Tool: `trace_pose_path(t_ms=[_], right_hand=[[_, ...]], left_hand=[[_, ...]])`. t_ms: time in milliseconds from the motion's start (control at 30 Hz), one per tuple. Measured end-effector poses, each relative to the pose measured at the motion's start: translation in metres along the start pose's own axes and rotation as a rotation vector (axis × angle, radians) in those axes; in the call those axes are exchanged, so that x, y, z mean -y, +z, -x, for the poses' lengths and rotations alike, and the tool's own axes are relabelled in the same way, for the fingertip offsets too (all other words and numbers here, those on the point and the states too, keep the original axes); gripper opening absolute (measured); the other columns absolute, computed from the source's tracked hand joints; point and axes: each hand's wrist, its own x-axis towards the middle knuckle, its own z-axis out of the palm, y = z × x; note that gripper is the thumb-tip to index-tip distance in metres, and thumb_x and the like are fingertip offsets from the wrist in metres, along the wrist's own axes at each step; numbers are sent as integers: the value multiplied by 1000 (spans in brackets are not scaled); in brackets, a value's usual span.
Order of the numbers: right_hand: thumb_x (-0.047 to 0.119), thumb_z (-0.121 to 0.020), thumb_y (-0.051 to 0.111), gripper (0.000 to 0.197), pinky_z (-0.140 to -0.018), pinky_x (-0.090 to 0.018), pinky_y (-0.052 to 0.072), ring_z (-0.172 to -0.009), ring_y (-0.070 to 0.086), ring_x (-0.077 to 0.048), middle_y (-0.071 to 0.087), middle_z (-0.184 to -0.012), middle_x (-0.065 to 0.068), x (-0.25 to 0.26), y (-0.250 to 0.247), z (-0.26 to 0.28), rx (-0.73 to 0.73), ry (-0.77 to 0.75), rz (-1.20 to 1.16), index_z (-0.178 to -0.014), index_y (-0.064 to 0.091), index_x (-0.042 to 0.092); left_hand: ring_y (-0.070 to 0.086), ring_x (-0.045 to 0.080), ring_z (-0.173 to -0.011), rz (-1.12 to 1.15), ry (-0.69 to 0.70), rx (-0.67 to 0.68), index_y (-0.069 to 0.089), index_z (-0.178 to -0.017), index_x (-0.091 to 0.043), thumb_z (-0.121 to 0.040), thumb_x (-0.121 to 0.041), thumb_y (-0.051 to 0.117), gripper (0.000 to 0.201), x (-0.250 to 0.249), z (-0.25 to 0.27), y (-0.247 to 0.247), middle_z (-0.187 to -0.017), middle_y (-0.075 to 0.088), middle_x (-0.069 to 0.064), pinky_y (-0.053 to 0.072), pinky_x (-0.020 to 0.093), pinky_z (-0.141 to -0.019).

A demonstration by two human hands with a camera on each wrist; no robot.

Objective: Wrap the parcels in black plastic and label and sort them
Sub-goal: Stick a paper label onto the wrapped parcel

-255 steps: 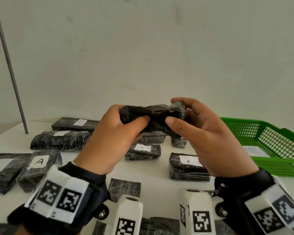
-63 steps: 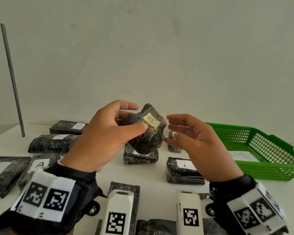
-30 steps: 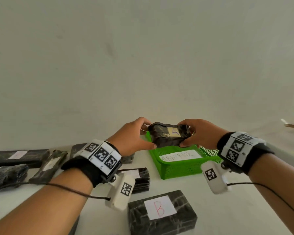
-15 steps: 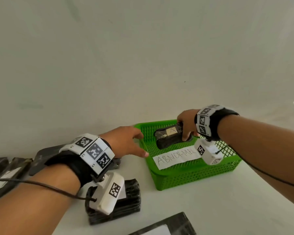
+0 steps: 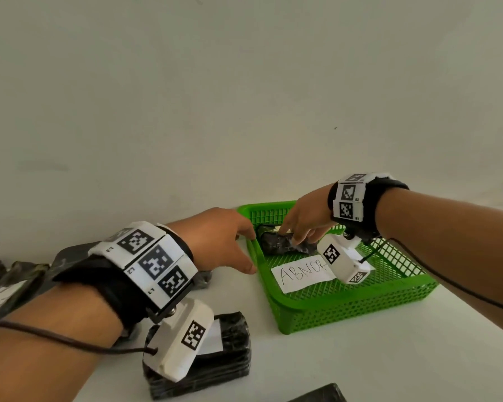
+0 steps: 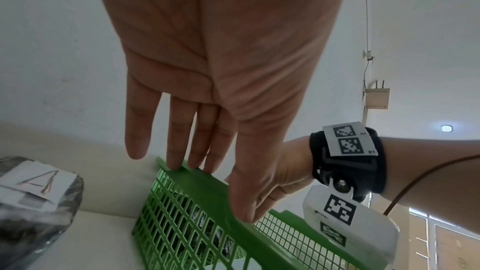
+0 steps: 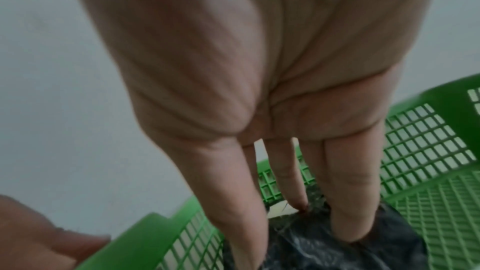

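**Wrapped parcel set down inside the green basket**

White tabletop runs up to a plain pale wall, and on it stands a green basket of plastic mesh, with a paper sign lying on its floor; the letters "ABNOR" can be read, the rest being covered by the wrist camera. At the far end of the basket lies a black-wrapped parcel, its plastic crinkled and shiny.

The right hand reaches down into the basket from above. Its fingers are stretched out nearly straight, and their tips touch the top of the parcel; the right wrist view shows the fingertips pressing on the black plastic, with a sliver of pale label showing between them. The fingers are not curled around the parcel.

The left hand is at the basket's left side. It is spread and relaxed and holds nothing. In the left wrist view the fingers point straight down, with their tips at the green rim and the thumb against the outer edge of it.

Just beside the basket, under the left wrist, sits a labelled parcel wrapped in black, its white label partly hidden by the wrist camera. Another parcel marked "A" appears in the left wrist view, near the basket's mesh wall. More dark parcels lie at the far left edge of the table.
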Motion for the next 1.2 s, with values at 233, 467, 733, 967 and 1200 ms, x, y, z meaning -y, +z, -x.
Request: trace_pose_path(t_ms=[233,467,733,967,1200], right_hand=[[19,-102,67,43,-95,-31,60,-108,67,-13,61,-146,2,15,-3,10,-55,-44,-90,-145,60,23],[35,-104,62,25,-80,-31,57,-78,73,-11,75,-98,6,60,-7,88,-440,-207,-36,-125,70,24],[46,-95,73,50,-97,-31,46,-112,60,-17,65,-132,4,140,72,139,-227,-332,204,-138,64,23],[33,-89,84,83,-107,-40,46,-139,53,-32,53,-154,-12,179,124,121,-20,-189,463,-156,42,8],[25,-85,83,64,-93,-39,55,-113,57,-28,48,-125,-4,186,106,170,-360,-332,117,-140,50,26]], left_hand=[[54,16,-134,-5,27,23,56,-146,-27,-91,-45,75,61,2,2,-1,-148,56,-4,44,40,-113],[59,12,-118,-1,-13,-5,63,-136,-21,-102,-39,61,38,19,49,-13,-131,64,-4,44,28,-102],[61,15,-115,-46,-149,-74,68,-126,-26,-102,-27,60,25,45,122,-16,-129,66,-6,47,31,-100],[63,13,-109,77,-189,-113,70,-122,-23,-100,-38,64,27,56,180,-7,-120,68,-6,47,27,-91],[69,22,-89,271,-265,-265,73,-106,-20,-94,-73,48,59,68,226,-10,-93,73,6,52,33,-76]])
